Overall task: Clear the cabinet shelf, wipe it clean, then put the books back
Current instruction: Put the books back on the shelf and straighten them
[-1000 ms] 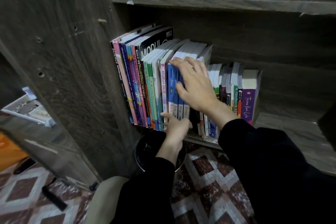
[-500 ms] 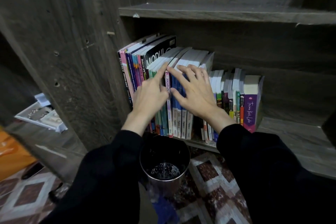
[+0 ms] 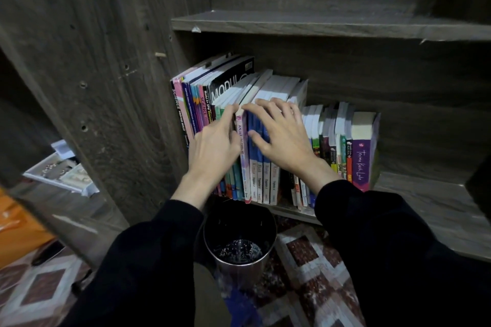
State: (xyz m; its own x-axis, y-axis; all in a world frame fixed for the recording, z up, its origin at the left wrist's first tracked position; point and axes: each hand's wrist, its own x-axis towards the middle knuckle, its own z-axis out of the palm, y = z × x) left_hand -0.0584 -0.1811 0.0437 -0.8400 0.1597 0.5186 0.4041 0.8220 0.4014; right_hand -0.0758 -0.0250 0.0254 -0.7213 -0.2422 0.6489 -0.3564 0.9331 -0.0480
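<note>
Patterned floor tiles [image 3: 305,260] in red-brown and white lie nearest. On them, just in front of the cabinet, stands a metal container [image 3: 233,273] with a little water glinting at its bottom. Two black sleeves [image 3: 159,260] reach past it toward the books [image 3: 268,183]. These stand upright in a row at the left end of the lower shelf [image 3: 425,202], packed against the cabinet's side panel [image 3: 119,87].

The left hand [image 3: 212,146] lies on the spines with fingers straight, their tips at the top edges just left of a pink-spined book [image 3: 245,175]. Its grip is loose and holds nothing. The right hand [image 3: 281,141] is spread over the blue spines just beside it, fingers lightly bent onto the top edges and thumb pressed against a spine. Its grip too is wide and closes round no book.

Further right a purple book [image 3: 360,162] ends the row, and the shelf's wood runs on beyond it. Above, an upper shelf [image 3: 318,24] spans the dark cabinet.
</note>
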